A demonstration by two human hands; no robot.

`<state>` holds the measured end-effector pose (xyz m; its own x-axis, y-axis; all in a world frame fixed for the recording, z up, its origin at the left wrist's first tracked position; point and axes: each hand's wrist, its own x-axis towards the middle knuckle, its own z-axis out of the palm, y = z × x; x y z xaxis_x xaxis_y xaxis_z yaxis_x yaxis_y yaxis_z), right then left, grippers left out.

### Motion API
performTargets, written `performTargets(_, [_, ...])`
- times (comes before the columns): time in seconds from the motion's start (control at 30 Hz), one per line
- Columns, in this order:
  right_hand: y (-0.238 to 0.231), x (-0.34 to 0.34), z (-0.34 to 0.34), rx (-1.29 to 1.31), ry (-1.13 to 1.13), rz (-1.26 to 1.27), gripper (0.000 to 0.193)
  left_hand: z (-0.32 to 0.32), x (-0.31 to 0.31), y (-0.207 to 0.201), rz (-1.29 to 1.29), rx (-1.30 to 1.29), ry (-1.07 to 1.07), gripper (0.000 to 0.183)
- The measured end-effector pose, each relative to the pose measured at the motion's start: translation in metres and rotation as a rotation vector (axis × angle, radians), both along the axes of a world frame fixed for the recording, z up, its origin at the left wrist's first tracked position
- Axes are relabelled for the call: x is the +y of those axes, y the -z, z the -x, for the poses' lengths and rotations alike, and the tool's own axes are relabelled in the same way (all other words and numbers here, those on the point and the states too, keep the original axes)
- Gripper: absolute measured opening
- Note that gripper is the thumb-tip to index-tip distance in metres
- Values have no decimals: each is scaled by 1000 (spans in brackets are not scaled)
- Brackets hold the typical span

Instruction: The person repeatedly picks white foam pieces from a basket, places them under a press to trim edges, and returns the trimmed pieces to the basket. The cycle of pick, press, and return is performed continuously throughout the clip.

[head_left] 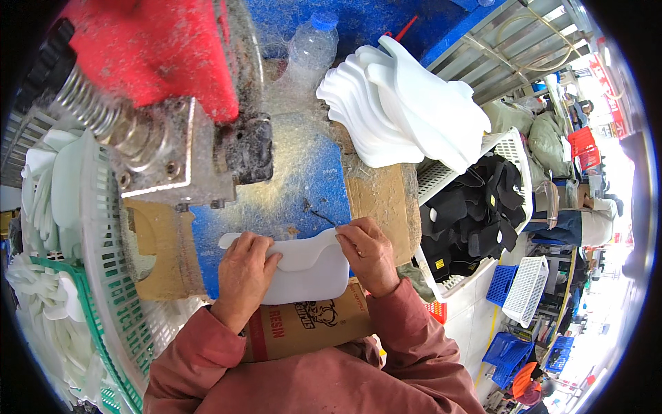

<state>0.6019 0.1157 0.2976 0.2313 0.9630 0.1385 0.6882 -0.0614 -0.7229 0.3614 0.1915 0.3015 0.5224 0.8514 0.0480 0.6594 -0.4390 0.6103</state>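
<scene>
A white, smooth, flat piece with a wavy edge (310, 281) is between my two hands, just above my lap. It looks like a folded or two-layered soft sheet; I cannot tell which. My left hand (243, 272) grips its upper left part with curled fingers. At the upper right corner, my right hand (367, 254) pinches it between thumb and fingers. A thin dark strand (321, 217) lies on the dusty blue board (238, 221) near my right fingertips. Farther back to the right leans a stack of similar white pieces (414, 103).
A dusty machine with a red guard (152, 55) and metal block (165, 159) overhangs the upper left. A clear bottle (314, 45) stands behind. White baskets flank me: one (114, 241) by white pieces, another (520, 165) with black pieces. A cardboard box (310, 328) sits below.
</scene>
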Motion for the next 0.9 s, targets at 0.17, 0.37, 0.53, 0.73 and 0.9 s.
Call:
performTargets(0.17, [5, 0, 1, -87, -28, -23, 14, 0, 0, 3, 13, 17, -6, 25])
performTargets(0.37, [10, -3, 1, -158, -75, 39, 17, -1, 2, -13, 17, 2, 15, 28])
performTargets(0.53, [8, 0, 2, -211, -99, 22, 19, -21, -16, -37, 21, -146, 56, 30])
performTargets(0.73, [-3, -13, 5, 77, 153, -40, 21, -64, -20, -4, -47, -92, 237, 35])
performTargets(0.9, [3, -25, -4, 365, 250, 47, 14, -60, -26, 6, -18, -88, 247, 35])
